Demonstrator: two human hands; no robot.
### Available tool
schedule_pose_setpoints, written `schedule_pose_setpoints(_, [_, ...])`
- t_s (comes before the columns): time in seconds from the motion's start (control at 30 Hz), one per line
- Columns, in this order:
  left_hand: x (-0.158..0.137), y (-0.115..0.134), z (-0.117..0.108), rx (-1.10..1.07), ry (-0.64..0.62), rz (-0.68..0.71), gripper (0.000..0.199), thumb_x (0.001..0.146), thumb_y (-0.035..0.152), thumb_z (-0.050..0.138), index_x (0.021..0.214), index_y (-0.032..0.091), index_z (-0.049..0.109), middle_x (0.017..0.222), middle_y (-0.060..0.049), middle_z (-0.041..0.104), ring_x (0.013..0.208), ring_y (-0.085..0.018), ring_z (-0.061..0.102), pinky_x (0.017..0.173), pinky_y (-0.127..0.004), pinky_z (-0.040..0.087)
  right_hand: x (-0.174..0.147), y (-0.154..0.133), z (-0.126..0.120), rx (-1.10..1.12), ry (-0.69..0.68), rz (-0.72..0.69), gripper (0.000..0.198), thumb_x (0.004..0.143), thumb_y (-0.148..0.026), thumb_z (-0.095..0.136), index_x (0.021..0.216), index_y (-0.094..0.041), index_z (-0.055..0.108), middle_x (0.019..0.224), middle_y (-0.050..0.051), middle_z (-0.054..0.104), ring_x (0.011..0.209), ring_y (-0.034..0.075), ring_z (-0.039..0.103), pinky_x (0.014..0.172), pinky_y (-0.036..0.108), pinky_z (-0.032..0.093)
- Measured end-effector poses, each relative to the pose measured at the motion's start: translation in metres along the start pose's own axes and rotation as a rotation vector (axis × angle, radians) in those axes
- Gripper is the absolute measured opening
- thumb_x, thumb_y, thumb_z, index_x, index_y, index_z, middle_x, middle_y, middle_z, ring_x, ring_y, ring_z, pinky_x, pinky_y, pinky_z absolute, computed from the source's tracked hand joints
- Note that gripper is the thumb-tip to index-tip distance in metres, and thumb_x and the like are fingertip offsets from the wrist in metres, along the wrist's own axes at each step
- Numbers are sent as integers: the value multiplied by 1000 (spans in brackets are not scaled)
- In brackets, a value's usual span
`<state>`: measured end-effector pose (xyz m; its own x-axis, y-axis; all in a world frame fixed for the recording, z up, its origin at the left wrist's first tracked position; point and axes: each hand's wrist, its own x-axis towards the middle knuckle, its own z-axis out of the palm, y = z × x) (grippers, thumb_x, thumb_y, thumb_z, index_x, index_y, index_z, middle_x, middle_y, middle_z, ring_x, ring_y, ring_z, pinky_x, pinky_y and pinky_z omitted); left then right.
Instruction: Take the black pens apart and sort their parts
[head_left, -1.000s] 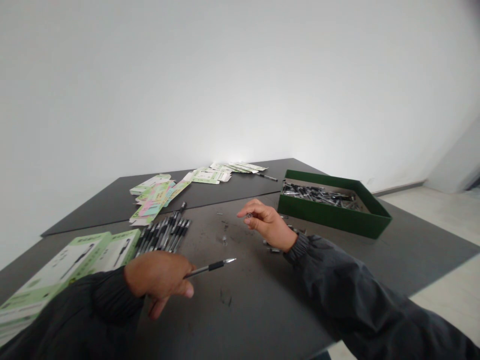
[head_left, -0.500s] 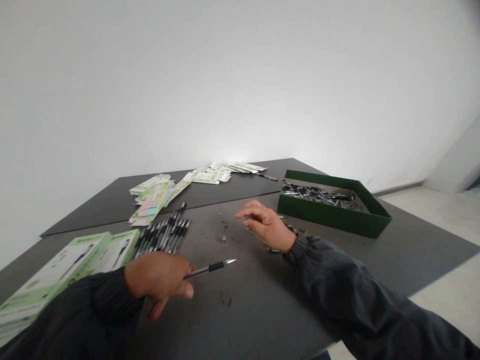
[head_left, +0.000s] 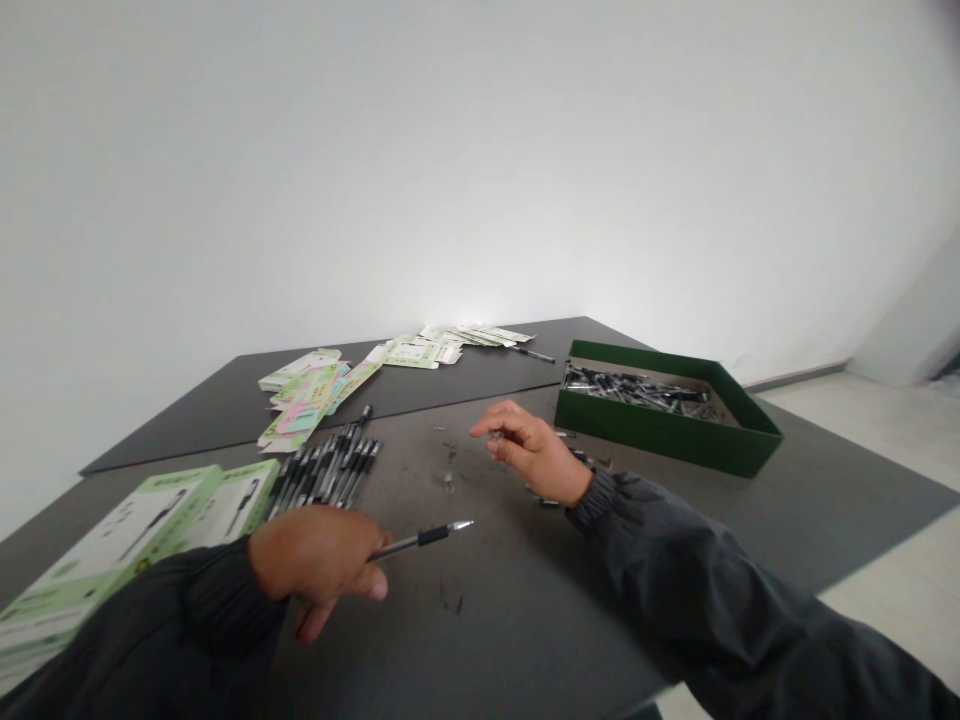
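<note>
Left hand [head_left: 322, 560] gripping pen [head_left: 420, 540], open gap to right hand [head_left: 541, 452] pinching clear piece [head_left: 496, 435], near wall of green box [head_left: 660, 434]

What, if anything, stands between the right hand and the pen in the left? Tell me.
Nothing visible does. The tabletop shows between the tip of the pen in the left hand and the right hand, which pinches a small piece. A loose clear piece lies left of that gap.

Above the desk [head_left: 525, 630], loose, dark, long sleeves [head_left: 705, 560] with a faint sheen are worn, creased in broad folds and gathered into puckered cuffs [head_left: 594, 498] of the same colour.
</note>
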<state>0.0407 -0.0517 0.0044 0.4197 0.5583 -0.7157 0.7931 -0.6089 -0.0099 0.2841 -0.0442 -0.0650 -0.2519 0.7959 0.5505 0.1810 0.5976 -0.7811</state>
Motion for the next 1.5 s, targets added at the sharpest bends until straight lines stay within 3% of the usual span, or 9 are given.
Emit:
schedule_pose_setpoints(0.23, [0,-1,1,28,58,-10,29,83,29,49,103,15,66,65,-9,72,79,-24,69,62,-25,48,-1,0,2,76,-6,58,18,86,-25,56,101,-20,64,96,4,57,65,10,57,62,26,47])
schedule_pose_setpoints(0.43, [1,-1,2,-15,17,8,30,84,27,46,104,13,64,69,-12,72,80,-23,69,64,-25,47,0,2,2,215,2,154,21,85,-30,56,101,-17,62,70,-1,56,52,9,54,51,22,44])
schedule_pose_setpoints(0.6, [-1,2,0,18,19,-7,33,85,27,47,108,12,64,69,-13,71,84,-24,69,65,-26,47,-1,4,-1,330,-10,136,30,88,-34,52,112,-18,59,96,6,61,63,10,57,59,26,46])
schedule_pose_setpoints(0.73, [-2,4,0,41,33,-8,31,83,27,50,106,14,66,67,-11,72,81,-25,69,64,-26,47,-1,7,0,448,1,180,24,89,-35,51,105,-18,58,87,5,64,55,9,55,55,24,43])
schedule_pose_setpoints(0.8, [-2,5,0,42,38,-7,30,83,27,50,106,14,66,67,-10,72,81,-25,69,64,-25,47,0,8,0,523,19,204,26,87,-31,56,110,-21,51,82,2,65,53,9,56,54,24,43])
schedule_pose_setpoints(0.93, [-3,4,0,8,1,-6,31,85,26,47,108,12,63,71,-12,72,83,-24,69,68,-27,49,1,9,1,599,11,220,27,85,-30,59,109,-19,50,88,4,67,56,10,59,57,24,44])
schedule_pose_setpoints(1.3, [-1,2,1,25,23,-6,33,85,28,48,109,12,64,71,-14,71,84,-26,69,65,-28,48,1,7,2,578,43,233,22,82,-34,62,92,-19,50,92,7,66,74,16,65,70,31,47])
schedule_pose_setpoints(1.43, [0,2,3,20,3,-7,35,85,28,45,109,11,63,71,-14,71,82,-25,69,65,-27,48,3,10,0,419,134,218,13,77,-25,61,83,-18,53,76,-1,56,65,11,54,61,23,43])
schedule_pose_setpoints(1.5, [1,1,4,1,4,1,34,85,28,45,108,12,63,71,-13,71,80,-24,69,63,-25,48,5,12,-2,233,142,227,8,77,-21,55,83,-18,52,70,-3,49,59,9,48,56,21,40])
